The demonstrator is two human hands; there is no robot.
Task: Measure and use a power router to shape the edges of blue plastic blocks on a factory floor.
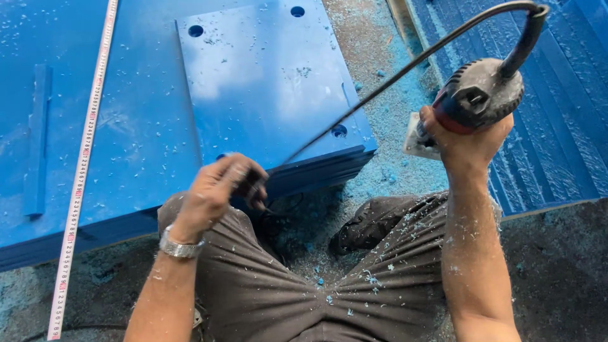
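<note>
Knees low in frame; left hand [218, 190] pinches the cord [380, 85], right hand [465, 142] clenches the power tool [478, 95]; likely repositioning.

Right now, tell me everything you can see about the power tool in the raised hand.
The black and red handheld power tool has a rounded, ribbed black motor housing with a red band and a pale flat base plate beneath it. The right hand grips it from below, holding it raised above the shaving-strewn floor. A black power cord leaves its top through a stiff sleeve, arcs over, and runs down to the left hand, which pinches it. Its working end is hidden.
</note>
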